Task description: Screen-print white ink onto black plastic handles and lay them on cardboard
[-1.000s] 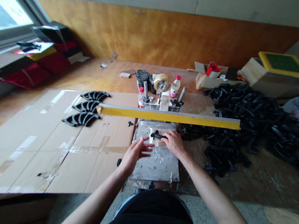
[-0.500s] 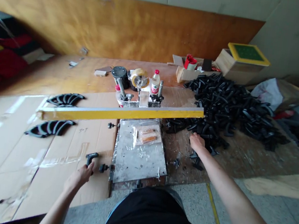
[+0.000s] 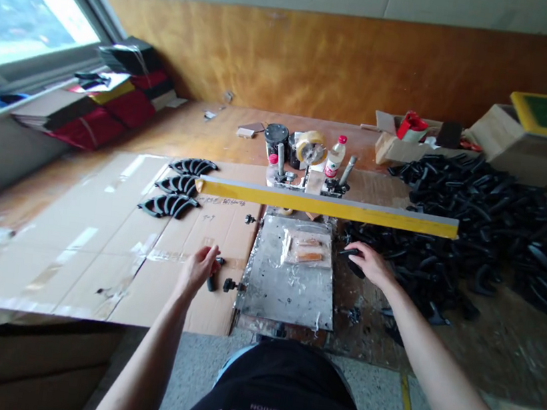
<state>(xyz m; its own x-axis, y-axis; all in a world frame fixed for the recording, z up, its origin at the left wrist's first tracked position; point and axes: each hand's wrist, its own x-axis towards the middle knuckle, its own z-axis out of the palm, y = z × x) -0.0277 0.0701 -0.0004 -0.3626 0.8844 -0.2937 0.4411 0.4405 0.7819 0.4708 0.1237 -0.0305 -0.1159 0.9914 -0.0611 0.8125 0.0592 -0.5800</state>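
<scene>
My left hand is over the cardboard, its fingers close together beside a black curved piece that lies there; what the fingertips hold, if anything, is hidden. Between finger and thumb of my right hand is a black plastic piece, at the near left edge of the large heap of black pieces. From the metal plate between my hands rises a clamp fixture, and a clear packet lies on the plate. Black pieces are nested in rows on the cardboard.
A long yellow squeegee bar spans the fixture. Behind it stand a dark jar, a tape roll and a red-capped bottle. Cartons are at the back right, red and black stacks at the left.
The view has swung left. My left hand has let go of the black piece, which now lies on the cardboard. My right hand has drawn a black piece from the heap toward the plate.
</scene>
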